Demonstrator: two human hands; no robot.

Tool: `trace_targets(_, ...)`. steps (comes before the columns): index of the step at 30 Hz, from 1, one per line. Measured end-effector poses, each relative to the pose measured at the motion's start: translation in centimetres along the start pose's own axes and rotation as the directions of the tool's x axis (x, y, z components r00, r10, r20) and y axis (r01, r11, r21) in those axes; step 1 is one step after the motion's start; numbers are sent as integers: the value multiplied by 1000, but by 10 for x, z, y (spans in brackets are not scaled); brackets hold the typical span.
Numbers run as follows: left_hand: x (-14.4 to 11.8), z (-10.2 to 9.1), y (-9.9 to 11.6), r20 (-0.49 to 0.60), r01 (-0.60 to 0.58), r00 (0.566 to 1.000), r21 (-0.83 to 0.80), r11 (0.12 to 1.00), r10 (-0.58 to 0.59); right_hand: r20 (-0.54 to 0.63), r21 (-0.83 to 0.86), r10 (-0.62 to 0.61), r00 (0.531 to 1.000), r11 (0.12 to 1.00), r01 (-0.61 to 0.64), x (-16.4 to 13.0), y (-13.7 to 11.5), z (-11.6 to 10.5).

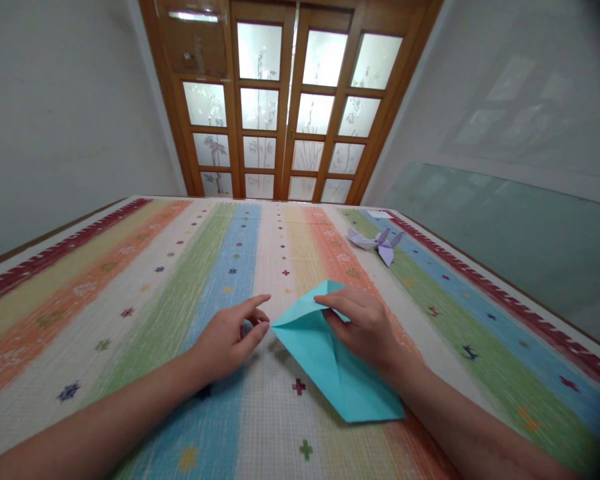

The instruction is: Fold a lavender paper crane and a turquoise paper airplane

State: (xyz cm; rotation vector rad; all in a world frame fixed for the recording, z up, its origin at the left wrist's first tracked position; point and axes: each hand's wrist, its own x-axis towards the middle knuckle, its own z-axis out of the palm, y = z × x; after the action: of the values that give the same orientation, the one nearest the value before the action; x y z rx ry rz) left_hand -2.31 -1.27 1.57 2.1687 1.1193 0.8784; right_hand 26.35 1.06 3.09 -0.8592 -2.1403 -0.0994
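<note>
Turquoise Paper Pinched in My Right Hand, Left Hand Free at Its Tip

The turquoise paper (330, 365), folded and creased, sits at lower centre of the frame, a raised flap along its upper edge and its sharp corner pointing left. I judge it very light, thin and a little springy, stiff along the creases yet soft enough between them to wrinkle or tear under a hard squeeze. The creased edges and the corners look like the safest places to hold it.

My right hand (364, 325), right of centre, comes in from the lower right, palm down over the paper, its thumb and fingers clamped on the flap. My left hand (229, 339) reaches up from the lower left, thumb and forefinger apart with nothing between them, just beside the pointed corner; whether the thumb touches it I cannot tell.

Beneath lies the striped tablecloth (220, 433). Purple folded paper (386, 249) rests farther off, at centre right.
</note>
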Motion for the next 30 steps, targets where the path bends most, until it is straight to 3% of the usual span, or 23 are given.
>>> trace_targets(3, 3, 3, 0, 136, 143, 985, -317, 938, -104, -29, -12, -59, 998, 998, 59, 2, -6, -4)
trace_targets(6, 5, 5, 0, 224, 281, 956, -496, 822, -191, -2, -31, -154, 988, 988, 154, 3, -13, -6)
trace_targets(10, 7, 5, -3, 276, 383, 922, -529, 758, -272, 105, -11, -231, 967, 972, 233, 5, -20, -6)
trace_targets(14, 8, 4, -7, 290, 413, 909, -532, 739, -299, 181, 24, -244, 953, 969, 244, 4, -21, -5)
trace_targets(22, 7, 3, -7, 224, 342, 933, -319, 884, -281, 211, 118, -109, 971, 989, 86, 6, -18, -8)
trace_targets(30, 7, -1, 3, 133, 156, 979, 7, 988, -156, 479, -5, 30, 877, 999, -32, 12, -21, -6)
